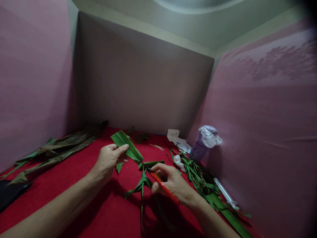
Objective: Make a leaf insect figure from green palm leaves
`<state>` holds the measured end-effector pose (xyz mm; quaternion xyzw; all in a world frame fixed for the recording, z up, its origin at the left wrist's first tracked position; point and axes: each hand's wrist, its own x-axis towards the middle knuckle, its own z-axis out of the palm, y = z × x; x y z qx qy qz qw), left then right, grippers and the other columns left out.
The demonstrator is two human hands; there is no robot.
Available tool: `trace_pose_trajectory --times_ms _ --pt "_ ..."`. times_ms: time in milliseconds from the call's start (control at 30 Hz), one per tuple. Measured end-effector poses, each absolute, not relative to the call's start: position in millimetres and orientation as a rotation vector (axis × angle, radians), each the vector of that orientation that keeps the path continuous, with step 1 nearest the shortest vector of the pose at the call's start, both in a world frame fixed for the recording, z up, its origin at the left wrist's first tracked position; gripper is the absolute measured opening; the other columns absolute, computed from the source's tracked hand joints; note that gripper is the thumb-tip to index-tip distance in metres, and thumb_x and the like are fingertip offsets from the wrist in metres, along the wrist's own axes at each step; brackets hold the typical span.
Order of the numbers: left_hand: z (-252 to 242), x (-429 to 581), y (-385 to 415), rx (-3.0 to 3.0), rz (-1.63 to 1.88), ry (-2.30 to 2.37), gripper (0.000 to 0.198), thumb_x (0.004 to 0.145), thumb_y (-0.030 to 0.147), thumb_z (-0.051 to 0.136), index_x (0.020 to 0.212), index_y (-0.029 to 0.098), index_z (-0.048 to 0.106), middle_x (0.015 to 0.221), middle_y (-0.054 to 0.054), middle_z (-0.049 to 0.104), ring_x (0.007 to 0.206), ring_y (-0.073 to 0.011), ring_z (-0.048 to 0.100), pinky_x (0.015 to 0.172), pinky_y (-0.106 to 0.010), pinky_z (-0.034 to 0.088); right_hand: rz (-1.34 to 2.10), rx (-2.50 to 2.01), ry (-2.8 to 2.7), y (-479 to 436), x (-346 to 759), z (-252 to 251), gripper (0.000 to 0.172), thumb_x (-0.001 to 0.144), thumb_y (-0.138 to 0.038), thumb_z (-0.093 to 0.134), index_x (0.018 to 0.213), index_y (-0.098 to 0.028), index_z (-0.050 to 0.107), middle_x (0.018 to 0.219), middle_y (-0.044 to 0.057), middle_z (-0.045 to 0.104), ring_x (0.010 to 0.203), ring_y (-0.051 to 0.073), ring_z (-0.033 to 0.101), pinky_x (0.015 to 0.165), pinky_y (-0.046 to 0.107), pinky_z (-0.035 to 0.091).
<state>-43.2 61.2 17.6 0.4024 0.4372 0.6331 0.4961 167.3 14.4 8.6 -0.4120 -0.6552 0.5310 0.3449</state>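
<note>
My left hand [112,157] is closed, pinching a broad green leaf strip [128,148] between thumb and fingers. The strip tapers down to the right, toward my right hand [170,181]. That hand is closed around a red-handled tool [164,188] with a narrow dark tip; its exact kind is partly hidden by my fingers. The tool's tip meets the lower end of the strip. Just below the tip is a folded green leaf figure [142,181] with pointed ends and a long thin stem. Another leaf piece [153,163] lies behind my right fingers.
Red cloth [99,205] covers the surface. Dried brown leaves [71,142] lie at left, near a dark flat object [12,193]. At right are a heap of green leaf strips [195,175], a purple container [199,147] topped with clear plastic, papers [182,144] and thin sticks [157,146].
</note>
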Motion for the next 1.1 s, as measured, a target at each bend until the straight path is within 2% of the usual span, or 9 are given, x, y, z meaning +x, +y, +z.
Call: trace_pose_trajectory --times_ms 200,333,433,633,833,1100 --pt "17.5 -43.2 60.2 0.981 1.529 1.051 0.017 0.058 0.023 0.073 0.062 0.010 0.063 0.054 -0.004 0.068 0.046 -0.0139 0.062 0.045 -0.022 0.050 1.378 -1.056 -1.690 16.3 167.4 5.4 0.036 0.060 -0.038 0.074 0.085 -0.019 0.055 0.059 -0.005 0.059 0.051 0.010 0.050 0.053 0.023 0.035" --pt "19.1 -43.1 59.2 0.984 1.534 1.053 0.017 0.058 0.023 0.074 0.062 0.010 0.063 0.055 -0.005 0.069 0.046 -0.0145 0.063 0.044 -0.022 0.050 1.429 -0.992 -1.650 16.4 166.8 4.1 0.033 0.062 -0.037 0.073 0.083 -0.020 0.054 0.055 -0.005 0.060 0.051 0.011 0.054 0.057 0.025 0.040" --pt "20.1 -42.9 59.4 0.984 1.541 1.059 0.017 0.058 0.023 0.073 0.062 0.011 0.063 0.054 -0.004 0.069 0.046 -0.0142 0.063 0.044 -0.022 0.050 1.406 -0.993 -1.669 18.0 167.3 1.3 0.033 0.062 -0.036 0.073 0.083 -0.019 0.055 0.056 -0.005 0.058 0.050 0.010 0.051 0.054 0.024 0.037" --pt "17.8 -44.8 62.0 0.987 1.557 1.076 0.019 0.057 0.025 0.074 0.062 0.011 0.062 0.054 -0.003 0.068 0.044 -0.0127 0.061 0.044 -0.021 0.050 1.218 -1.089 -1.815 17.5 168.5 1.6 0.040 0.061 -0.036 0.074 0.092 -0.018 0.057 0.054 -0.009 0.045 0.049 0.007 0.033 0.047 0.020 0.025" --pt "16.8 -42.3 60.7 1.028 1.537 1.057 0.020 0.058 0.026 0.074 0.063 0.010 0.063 0.054 -0.004 0.068 0.047 -0.0143 0.062 0.045 -0.023 0.051 1.268 -1.062 -1.816 12.8 166.7 7.4 0.041 0.063 -0.039 0.073 0.093 -0.018 0.054 0.057 -0.008 0.046 0.050 0.007 0.033 0.049 0.021 0.026" --pt "18.5 -38.5 55.4 1.078 1.532 1.058 0.016 0.062 0.023 0.072 0.058 0.011 0.063 0.049 -0.001 0.066 0.042 -0.0110 0.059 0.043 -0.020 0.049 1.300 -1.035 -1.765 17.9 166.9 -0.7 0.039 0.061 -0.039 0.074 0.089 -0.019 0.055 0.054 -0.008 0.047 0.048 0.007 0.035 0.047 0.021 0.024"
